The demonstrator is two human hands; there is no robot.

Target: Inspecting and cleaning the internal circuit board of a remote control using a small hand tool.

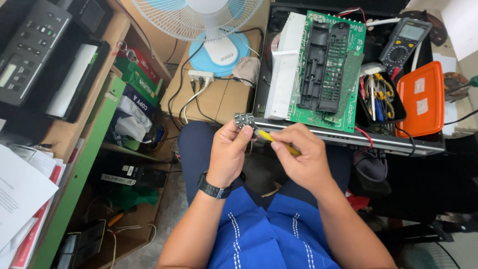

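Left hand holds a small grey metal part up over the lap, thumb & fingers pinched narrow round its lower edge; black watch on that wrist. Right hand has a closed grip on a yellow-handled tool, its tip pointing left & meeting the part just under its edge. Both hands close together, near the front lip of an open black equipment case resting on the table. Inside the case: green circuit board w/ a black ribbed plastic piece lying on top, white block to its left. Right of the board, a black tray of small tools, then an orange box touching the tray's side. Multimeter sits at the back of the case, above the tray. Behind, a white & blue fan stands on a cardboard box, power strip at its base. Far left, a black printer on a green-edged shelf, loose papers below it. Blue shirt at bottom of view.
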